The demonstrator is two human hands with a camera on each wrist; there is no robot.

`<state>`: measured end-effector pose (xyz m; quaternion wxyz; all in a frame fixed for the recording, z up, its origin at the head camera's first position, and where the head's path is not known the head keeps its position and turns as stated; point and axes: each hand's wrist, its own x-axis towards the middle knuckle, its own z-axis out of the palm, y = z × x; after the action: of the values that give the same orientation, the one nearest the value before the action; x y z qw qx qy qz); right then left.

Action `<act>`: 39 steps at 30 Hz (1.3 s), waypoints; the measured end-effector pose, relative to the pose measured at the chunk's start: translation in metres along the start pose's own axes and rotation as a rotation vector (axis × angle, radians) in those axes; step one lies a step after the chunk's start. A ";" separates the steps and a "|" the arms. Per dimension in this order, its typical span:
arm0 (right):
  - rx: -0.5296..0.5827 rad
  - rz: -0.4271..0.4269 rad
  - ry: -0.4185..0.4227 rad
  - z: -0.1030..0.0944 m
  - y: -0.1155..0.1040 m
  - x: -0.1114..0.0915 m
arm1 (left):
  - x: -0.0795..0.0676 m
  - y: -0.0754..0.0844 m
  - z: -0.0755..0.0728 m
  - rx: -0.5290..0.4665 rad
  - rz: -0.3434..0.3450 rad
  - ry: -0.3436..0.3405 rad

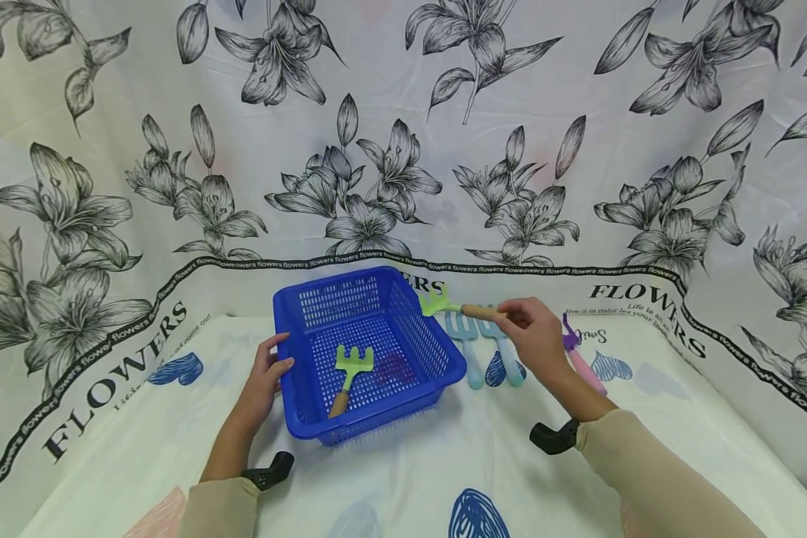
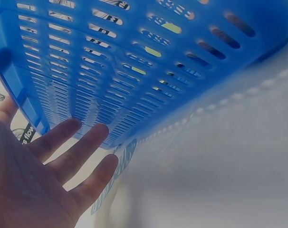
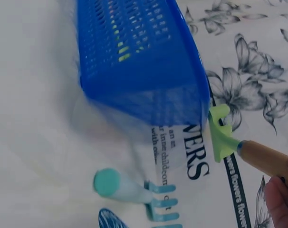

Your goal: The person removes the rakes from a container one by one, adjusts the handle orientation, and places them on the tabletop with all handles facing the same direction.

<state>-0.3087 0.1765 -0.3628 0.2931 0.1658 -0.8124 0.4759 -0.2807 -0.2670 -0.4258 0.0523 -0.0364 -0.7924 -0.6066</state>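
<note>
My left hand (image 1: 267,373) holds the blue plastic basket (image 1: 370,430) by its left rim, thumb at the edge. In the left wrist view, several spread fingers (image 2: 87,149) lie along the perforated outer wall. Inside the basket lies a green toy garden rake (image 1: 354,362) with a wooden handle. A second green rake (image 1: 437,301) is pinched by its wooden handle in my right hand (image 1: 534,332). Its head is at the basket's right rim in the head view; whether it touches the rim I cannot tell.
Two light-blue forks (image 1: 469,351) lie right of the basket on the white patterned cloth (image 1: 403,486). A purple-and-pink tool (image 1: 585,366) is partly hidden behind my right hand. Behind stands a flower-printed curtain (image 1: 370,187).
</note>
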 end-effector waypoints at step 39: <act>-0.308 0.237 0.239 -0.083 0.081 -0.043 | -0.003 -0.002 0.003 0.032 0.052 0.013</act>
<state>-0.2935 0.2886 -0.4139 0.3510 -0.0348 -0.8488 0.3937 -0.2786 -0.2648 -0.4293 0.0737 -0.0524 -0.8006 -0.5924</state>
